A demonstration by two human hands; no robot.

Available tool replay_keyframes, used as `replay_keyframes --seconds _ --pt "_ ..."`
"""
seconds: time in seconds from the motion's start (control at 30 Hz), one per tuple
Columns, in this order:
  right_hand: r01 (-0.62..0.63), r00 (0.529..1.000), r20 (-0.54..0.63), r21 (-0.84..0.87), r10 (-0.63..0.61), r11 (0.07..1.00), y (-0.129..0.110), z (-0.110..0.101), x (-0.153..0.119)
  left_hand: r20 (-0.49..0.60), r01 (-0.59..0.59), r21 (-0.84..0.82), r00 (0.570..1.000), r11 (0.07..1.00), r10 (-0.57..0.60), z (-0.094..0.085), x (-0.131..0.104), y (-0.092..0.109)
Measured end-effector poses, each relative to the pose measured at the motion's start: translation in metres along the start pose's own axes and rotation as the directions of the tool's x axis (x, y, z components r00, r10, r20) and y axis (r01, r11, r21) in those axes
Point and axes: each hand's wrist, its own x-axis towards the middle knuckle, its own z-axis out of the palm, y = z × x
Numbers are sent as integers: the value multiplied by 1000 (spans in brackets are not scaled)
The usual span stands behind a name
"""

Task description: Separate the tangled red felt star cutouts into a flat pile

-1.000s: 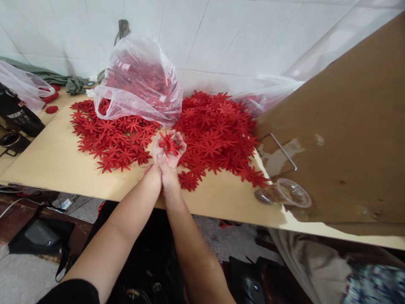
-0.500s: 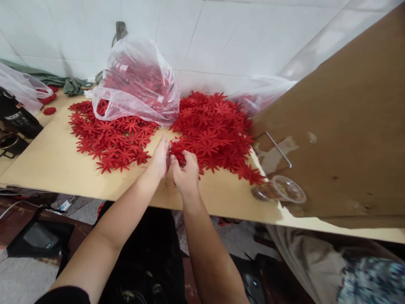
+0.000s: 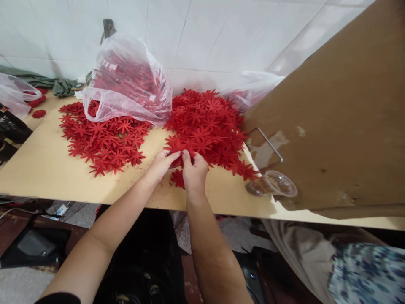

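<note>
My left hand (image 3: 160, 165) and my right hand (image 3: 195, 171) meet over the table, thumbs close together, both closed on a red flower-shaped cutout (image 3: 174, 145). Its petals stick out past my fingertips; its lower part is hidden by them. Just beyond lies a tall heap of similar red cutouts (image 3: 205, 126), partly overlapping the held piece in view. One loose red cutout (image 3: 177, 179) rests on the table below my hands, beside my right wrist. Farther left is a flatter spread of red cutouts (image 3: 109, 145).
A clear plastic bag (image 3: 129, 90) full of red pieces sits behind the left spread. At right, a plastic cup (image 3: 280, 184) lies tipped near a large brown board (image 3: 341, 126) with a metal handle (image 3: 268, 143). A dark bottle (image 3: 12, 126) stands far left. A person's patterned clothing (image 3: 367, 272) shows lower right.
My hands have turned, bringing both thumbs together on the red cutout and spreading its petals toward the heap. A loose cutout now shows beneath them. The view has shifted slightly right.
</note>
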Motion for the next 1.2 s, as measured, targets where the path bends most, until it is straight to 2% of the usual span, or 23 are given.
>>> replay_keyframes --seconds 0.1,0.23,0.3,0.4,0.47,0.57,0.67,0.77,0.83,0.93,1.07,1.2 --pt "-18 1000 9 -16 18 1000 1 3 1 -57 -39 -12 998 999 38 0 3 -1" --pt "-91 992 98 148 77 985 4 7 1 -91 -120 6 989 993 120 -5 8 -3" --pt "-104 987 142 203 76 974 3 7 2 -75 -164 49 983 985 168 -8 11 -4" --pt "-107 955 295 236 34 966 -2 4 4 -44 -210 156 975 965 219 -11 14 -6" --pt "-119 943 332 231 36 966 -4 2 7 -45 -223 238 970 945 240 -11 14 -7" --pt "-166 955 280 233 98 958 -4 0 13 -65 -224 379 961 898 267 -10 12 -8" --pt "-180 953 283 244 107 953 -5 0 17 -74 -236 463 950 854 302 -10 10 -7" --pt "-154 957 278 254 81 955 -8 5 19 -77 -247 415 950 876 304 -12 9 -5" --pt "-156 969 232 301 86 941 -9 11 20 -71 -256 343 952 904 297 -13 9 -3" --pt "-209 977 137 438 165 874 -8 20 21 -62 -251 249 960 935 274 -13 6 -1" --pt "-289 953 86 554 292 781 -4 30 22 -40 -244 218 965 945 258 -12 2 0" --pt "-284 954 76 541 290 792 -3 37 17 -49 -218 218 971 951 234 -13 5 -2"
